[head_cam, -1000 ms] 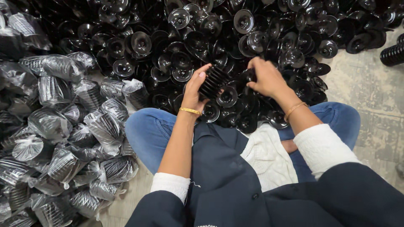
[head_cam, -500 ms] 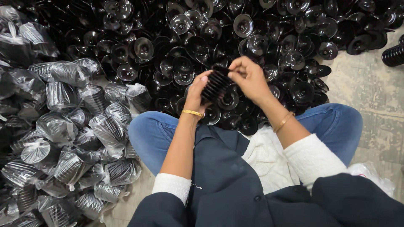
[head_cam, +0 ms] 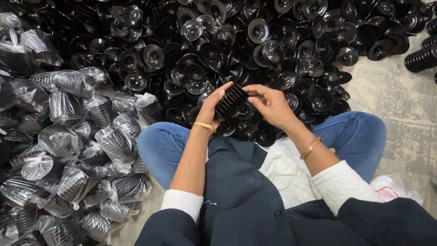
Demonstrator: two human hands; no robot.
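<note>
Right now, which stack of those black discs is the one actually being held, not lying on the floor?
The short ribbed stack between the left hand and right hand, above the loose pile. Another stack lies untouched at the far right.

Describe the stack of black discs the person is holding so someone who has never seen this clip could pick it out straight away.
A big pile of loose black discs covers the floor ahead of the seated person's blue-jeaned knees. At its near edge, the left hand and right hand meet around a short ribbed stack of discs. Unlike the loose discs around it, it is nested into a tight column and lifted off the pile.
</note>
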